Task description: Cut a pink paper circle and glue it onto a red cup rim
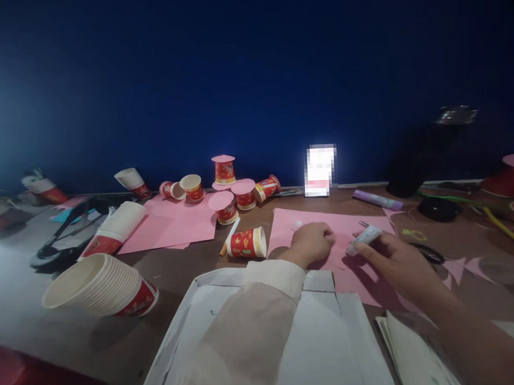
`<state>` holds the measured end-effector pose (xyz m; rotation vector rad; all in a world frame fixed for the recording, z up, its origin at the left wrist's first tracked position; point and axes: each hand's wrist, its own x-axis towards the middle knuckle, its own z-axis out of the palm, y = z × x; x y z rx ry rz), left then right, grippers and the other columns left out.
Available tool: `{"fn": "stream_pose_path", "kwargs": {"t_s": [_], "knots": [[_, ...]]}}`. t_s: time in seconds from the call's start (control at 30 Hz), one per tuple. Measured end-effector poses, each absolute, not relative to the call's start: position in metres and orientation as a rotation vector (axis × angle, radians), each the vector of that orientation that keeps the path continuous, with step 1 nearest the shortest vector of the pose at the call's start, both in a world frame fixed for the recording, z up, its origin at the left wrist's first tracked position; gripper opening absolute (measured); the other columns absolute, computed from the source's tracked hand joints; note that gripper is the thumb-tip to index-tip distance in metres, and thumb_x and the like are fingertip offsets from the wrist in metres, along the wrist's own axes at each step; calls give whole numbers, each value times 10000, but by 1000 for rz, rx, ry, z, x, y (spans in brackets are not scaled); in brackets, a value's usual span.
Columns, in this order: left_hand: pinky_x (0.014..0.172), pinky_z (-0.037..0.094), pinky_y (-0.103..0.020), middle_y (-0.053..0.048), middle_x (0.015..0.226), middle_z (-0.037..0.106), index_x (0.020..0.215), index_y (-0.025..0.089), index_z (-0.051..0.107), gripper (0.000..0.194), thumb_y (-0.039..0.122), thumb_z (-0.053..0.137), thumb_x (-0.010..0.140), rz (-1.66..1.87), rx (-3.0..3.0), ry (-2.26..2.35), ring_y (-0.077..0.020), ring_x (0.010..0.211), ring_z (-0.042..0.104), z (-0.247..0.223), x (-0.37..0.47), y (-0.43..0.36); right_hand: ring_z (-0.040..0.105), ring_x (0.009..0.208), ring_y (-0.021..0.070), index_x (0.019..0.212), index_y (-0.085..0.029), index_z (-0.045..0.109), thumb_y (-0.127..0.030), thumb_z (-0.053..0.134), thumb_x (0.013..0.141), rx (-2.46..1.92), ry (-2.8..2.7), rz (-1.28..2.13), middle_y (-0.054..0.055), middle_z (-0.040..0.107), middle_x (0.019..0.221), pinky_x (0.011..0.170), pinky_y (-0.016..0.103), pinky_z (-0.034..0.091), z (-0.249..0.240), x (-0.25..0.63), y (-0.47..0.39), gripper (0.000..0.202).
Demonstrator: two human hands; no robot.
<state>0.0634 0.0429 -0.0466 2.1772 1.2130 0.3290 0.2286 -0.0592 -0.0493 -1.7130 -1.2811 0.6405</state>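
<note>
Pixelated screen (319, 166): we cannot read it. Small tube (364, 239): lettering too blurred. Red item (37, 372), lower left: cut off by edge.

A pale, printed tube (363, 240) slants, its lower end pointing left, right of the frame's centre; pink paper (343, 225) lies flat around there, partly hidden.

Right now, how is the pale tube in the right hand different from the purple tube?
The pale tube is whitish with a bluish tint, while the purple tube is mostly violet.
The pale tube is held in the right hand; the purple tube lies on the table, untouched.
Fingers partly cover the pale tube, but nothing covers the purple tube.
Both are to the right of the left hand.
</note>
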Motion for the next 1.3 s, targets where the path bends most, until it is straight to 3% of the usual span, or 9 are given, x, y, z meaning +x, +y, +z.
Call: {"fn": "stream_pose_path", "kwargs": {"t_s": [0.17, 0.33, 0.43, 0.53, 0.67, 0.83, 1.03, 1.3], "knots": [[857, 503, -311, -43, 1084, 745, 1026, 241, 725, 256, 355, 536, 896, 322, 2182, 1203, -207, 979, 652, -45, 63, 42, 738, 813, 273, 950, -284, 734, -502, 757, 767, -1624, -1122, 826, 33, 777, 820, 784, 459, 596, -48, 216, -59, 286], [931, 507, -295, -43, 1174, 692, 1138, 249, 713, 325, 362, 615, 849, 450, 2118, 1114, -194, 1030, 631, -45, 58, 44, 706, 700, 213, 1164, -300, 675, -423, 801, 732, -1457, -827, 953, 0, 742, 792, 626, 353, 602, -43, 213, -58, 467], [949, 506, -269, -42, 1231, 619, 1195, 282, 708, 393, 275, 655, 806, 558, 2076, 1020, -169, 1032, 619, -48, 57, 45, 663, 607, 174, 1248, -334, 615, -355, 795, 747, -1406, -742, 1008, -40, 693, 704, 588, 316, 598, -40, 216, -58, 532], [965, 491, -242, -32, 1158, 593, 1077, 269, 757, 336, 161, 578, 814, 626, 2086, 911, -145, 1027, 607, -51, 59, 44, 656, 607, 167, 1314, -362, 581, -343, 794, 759, -1414, -752, 1000, -50, 686, 700, 563, 294, 591, -38, 219, -57, 595], [1010, 472, -257, -28, 1128, 576, 1050, 266, 757, 363, 119, 513, 826, 652, 2114, 910, -147, 1061, 590, -51, 58, 40, 679, 614, 176, 1277, -349, 607, -350, 801, 762, -1420, -742, 984, -44, 689, 691, 514, 271, 573, -36, 218, -57, 550], [1001, 480, -286, -27, 1122, 586, 1091, 275, 742, 311, 226, 554, 847, 663, 2187, 928, -164, 1048, 592, -49, 55, 39, 670, 559, 174, 1233, -316, 640, -393, 771, 793, -1457, -703, 1012, -8, 716, 681, 449, 250, 535, -33, 214, -58, 465], [990, 480, -267, -34, 1112, 640, 1085, 245, 739, 298, 227, 551, 854, 667, 2216, 941, -166, 1082, 587, -49, 56, 41, 691, 593, 184, 1264, -310, 641, -429, 781, 780, -1399, -706, 1031, 1, 730, 724, 496, 285, 580, -36, 215, -58, 518], [977, 481, -271, -45, 1113, 657, 1095, 224, 734, 309, 218, 548, 847, 705, 2211, 905, -166, 1070, 597, -51, 55, 41, 700, 780, 160, 1386, -360, 591, -462, 797, 765, -1424, -834, 926, -13, 735, 890, 647, 221, 598, -46, 220, -57, 663]]}}
